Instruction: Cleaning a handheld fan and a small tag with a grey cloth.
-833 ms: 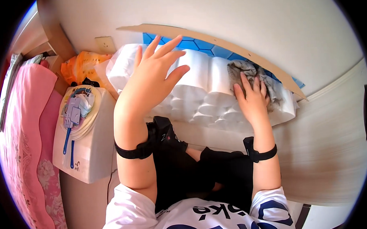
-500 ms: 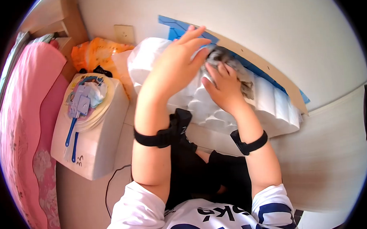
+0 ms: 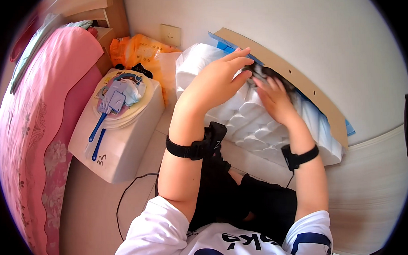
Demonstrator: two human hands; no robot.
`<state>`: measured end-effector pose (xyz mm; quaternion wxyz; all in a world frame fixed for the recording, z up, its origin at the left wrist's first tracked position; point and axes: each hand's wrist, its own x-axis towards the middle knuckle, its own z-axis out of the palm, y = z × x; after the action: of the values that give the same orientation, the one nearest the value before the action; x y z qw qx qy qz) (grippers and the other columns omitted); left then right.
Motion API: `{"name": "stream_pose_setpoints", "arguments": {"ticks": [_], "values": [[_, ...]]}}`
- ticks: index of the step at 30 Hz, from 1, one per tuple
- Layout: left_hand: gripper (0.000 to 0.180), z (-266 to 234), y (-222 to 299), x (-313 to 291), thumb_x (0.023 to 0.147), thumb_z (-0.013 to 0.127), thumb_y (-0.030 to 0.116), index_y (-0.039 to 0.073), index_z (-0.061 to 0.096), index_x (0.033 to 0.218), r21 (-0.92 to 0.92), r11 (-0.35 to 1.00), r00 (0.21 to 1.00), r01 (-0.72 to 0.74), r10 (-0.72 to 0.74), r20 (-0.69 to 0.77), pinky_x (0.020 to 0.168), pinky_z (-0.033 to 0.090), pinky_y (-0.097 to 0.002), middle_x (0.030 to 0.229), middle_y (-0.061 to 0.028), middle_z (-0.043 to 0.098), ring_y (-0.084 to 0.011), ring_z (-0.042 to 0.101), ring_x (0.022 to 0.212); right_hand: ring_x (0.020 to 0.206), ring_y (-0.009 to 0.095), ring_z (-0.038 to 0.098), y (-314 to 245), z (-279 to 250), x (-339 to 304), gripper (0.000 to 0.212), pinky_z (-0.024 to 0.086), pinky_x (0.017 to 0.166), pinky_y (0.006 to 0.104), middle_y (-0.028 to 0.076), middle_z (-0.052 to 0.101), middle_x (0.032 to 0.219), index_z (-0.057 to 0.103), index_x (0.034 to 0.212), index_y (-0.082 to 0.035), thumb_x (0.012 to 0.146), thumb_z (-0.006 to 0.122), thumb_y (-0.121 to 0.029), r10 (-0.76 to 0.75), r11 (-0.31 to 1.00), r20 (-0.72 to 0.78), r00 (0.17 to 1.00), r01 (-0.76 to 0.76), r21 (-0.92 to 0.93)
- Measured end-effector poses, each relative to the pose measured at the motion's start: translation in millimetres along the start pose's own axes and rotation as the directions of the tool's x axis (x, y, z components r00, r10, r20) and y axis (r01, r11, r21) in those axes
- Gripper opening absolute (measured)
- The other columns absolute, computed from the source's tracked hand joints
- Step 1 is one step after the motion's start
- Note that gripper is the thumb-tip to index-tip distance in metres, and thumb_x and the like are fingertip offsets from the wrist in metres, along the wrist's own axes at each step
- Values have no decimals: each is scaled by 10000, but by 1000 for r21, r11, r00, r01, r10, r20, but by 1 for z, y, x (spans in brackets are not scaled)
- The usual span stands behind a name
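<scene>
A pack of white paper rolls (image 3: 253,114) in clear plastic leans against the wall in front of me. In the gap between the rolls and a brown cardboard sheet (image 3: 296,70), a grey striped furry animal, apparently a cat (image 3: 258,72), is partly visible. My right hand (image 3: 276,98) lies on or against its fur with the fingers stretched out, slightly blurred. Above the rolls, my left hand (image 3: 224,77) reaches over with its fingers apart. It holds nothing, and its fingertips are near the animal. Much of the animal's body is hidden.
To the left, a white box (image 3: 124,157) bears round mats (image 3: 116,119) and blue-handled fly swatters (image 3: 99,126). An orange bag (image 3: 143,51) lies by the wall under a socket (image 3: 170,34). A bed with pink covers (image 3: 63,74) runs along the left. A black cable (image 3: 122,207) crosses the floor.
The view has shifted, so the scene sits farther right. The animal has sunk deeper behind the rolls, and less of it shows. My right hand has followed toward the gap.
</scene>
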<state>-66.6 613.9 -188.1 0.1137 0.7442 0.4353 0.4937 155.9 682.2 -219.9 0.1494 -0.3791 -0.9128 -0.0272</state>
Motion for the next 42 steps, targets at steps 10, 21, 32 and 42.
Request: {"name": "stream_pose_setpoints", "arguments": {"ticks": [10,21,32,42], "values": [[250,17,11,-1,801,638,151,37,539,1001,131,989,998,-66,64,20,881,449,-362,1099,-152,469,-330,519,1080,1279,394,323,29,-35,-102,375,235,1054,461,184,439,1326,505,1272,-129,914,452,-228,263,965,37,964,-262,-12],[496,107,36,-19,779,644,258,129,501,1237,251,930,924,-269,177,338,983,365,-508,1377,-76,381,-309,339,1296,1326,359,279,7,-34,-120,412,182,1065,456,155,438,1359,567,1168,-101,765,611,-178,-30,948,-41,999,42,314],[322,54,27,-19,728,588,64,73,583,1050,374,837,878,-399,232,418,870,455,-330,1097,-56,542,-246,519,1055,1157,301,495,30,-44,-139,310,382,973,365,155,555,1207,537,1158,-11,873,561,-130,314,876,-221,923,-192,442],[379,1,-3,-55,712,574,37,31,549,1091,718,576,919,-391,205,336,916,453,-333,1208,-86,509,-255,490,1142,1190,300,470,32,-31,-137,398,369,982,388,161,513,1266,479,1222,-18,869,580,-170,350,883,-278,895,-217,415]]}}
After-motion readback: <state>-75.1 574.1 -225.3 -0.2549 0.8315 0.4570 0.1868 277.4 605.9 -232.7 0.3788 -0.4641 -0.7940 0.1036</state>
